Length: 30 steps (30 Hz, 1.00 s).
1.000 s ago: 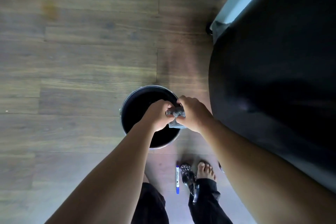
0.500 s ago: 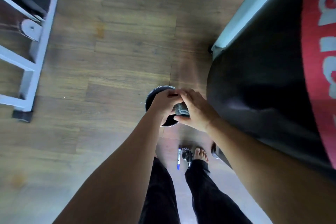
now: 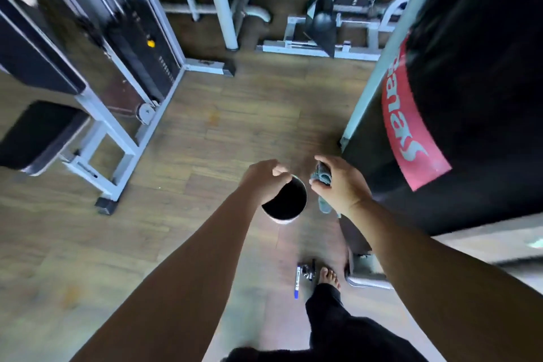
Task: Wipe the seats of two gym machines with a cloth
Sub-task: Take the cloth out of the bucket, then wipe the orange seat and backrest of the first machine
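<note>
Wooden floor point(image 3: 205, 132) is now seen wider; cloth point(image 3: 321, 173) is held by right hand point(image 3: 338, 185) alone, left hand point(image 3: 264, 176) loosely curled, released.

Bare forearms, loose black trousers point(image 3: 346, 329), one bare foot point(image 3: 329, 276) showing.

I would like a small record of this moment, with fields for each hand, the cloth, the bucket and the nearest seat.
left hand: empty, loosely curled, above the bucket rim
right hand: gripping the cloth
cloth: grey, bunched, one end hanging below the hand
bucket: on the wooden floor, dark inside
nearest seat: black pad on a white frame, far left, untouched
marker: on the floor beside the bare foot
</note>
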### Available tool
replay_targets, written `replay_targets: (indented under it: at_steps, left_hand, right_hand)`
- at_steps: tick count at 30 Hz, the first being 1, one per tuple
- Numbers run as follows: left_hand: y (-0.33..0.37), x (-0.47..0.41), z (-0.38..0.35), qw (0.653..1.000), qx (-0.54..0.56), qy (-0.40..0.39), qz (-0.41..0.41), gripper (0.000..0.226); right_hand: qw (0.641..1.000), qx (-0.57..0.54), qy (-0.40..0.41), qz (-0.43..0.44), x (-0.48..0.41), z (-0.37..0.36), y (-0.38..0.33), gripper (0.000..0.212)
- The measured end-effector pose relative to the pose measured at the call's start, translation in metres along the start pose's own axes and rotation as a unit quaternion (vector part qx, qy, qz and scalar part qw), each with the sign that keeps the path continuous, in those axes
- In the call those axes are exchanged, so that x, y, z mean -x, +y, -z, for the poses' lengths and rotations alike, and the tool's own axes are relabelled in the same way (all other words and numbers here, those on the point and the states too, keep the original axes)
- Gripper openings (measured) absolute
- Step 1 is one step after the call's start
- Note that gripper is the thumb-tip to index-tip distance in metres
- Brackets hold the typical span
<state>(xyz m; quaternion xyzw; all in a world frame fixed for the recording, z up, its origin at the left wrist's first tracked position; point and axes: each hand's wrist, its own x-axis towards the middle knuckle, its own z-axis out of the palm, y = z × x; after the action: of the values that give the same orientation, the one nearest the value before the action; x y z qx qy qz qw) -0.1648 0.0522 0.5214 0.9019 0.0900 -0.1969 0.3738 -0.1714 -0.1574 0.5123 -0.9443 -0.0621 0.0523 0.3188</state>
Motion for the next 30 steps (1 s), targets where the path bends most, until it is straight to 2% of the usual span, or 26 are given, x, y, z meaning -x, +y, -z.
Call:
replay_targets:
  at_steps: [3, 9, 14, 19, 23, 30]
  left_hand:
    - [-0.006, 0.037, 0.009, 0.987, -0.134, 0.004, -0.085, 0.028]
    - [-0.005, 0.108, 0.005, 0.918, -0.320, -0.029, -0.232, 0.037]
    - [0.031, 0.170, -0.031, 0.889, -0.337, -0.054, -0.306, 0.041]
    - [0.101, 0.237, -0.103, 0.846, -0.332, -0.089, -0.408, 0.034]
    - [0.169, 0.287, -0.182, 0.807, -0.335, -0.114, -0.472, 0.039]
    - [0.292, 0.366, -0.354, 0.749, -0.374, -0.136, -0.530, 0.047]
  right_hand:
    - [0.998, -0.012, 0.050, -0.024, 0.047, 0.017, -0.019, 0.059]
    - [0.985, -0.013, 0.141, -0.093, 0.164, 0.039, -0.055, 0.057]
    - [0.964, -0.019, 0.197, -0.176, 0.256, 0.067, -0.057, 0.050]
    - [0.933, -0.045, 0.266, -0.239, 0.353, 0.121, -0.021, 0.049]
    - [0.903, -0.052, 0.325, -0.275, 0.433, 0.170, 0.032, 0.050]
    - [0.869, -0.027, 0.369, -0.329, 0.560, 0.270, 0.157, 0.055]
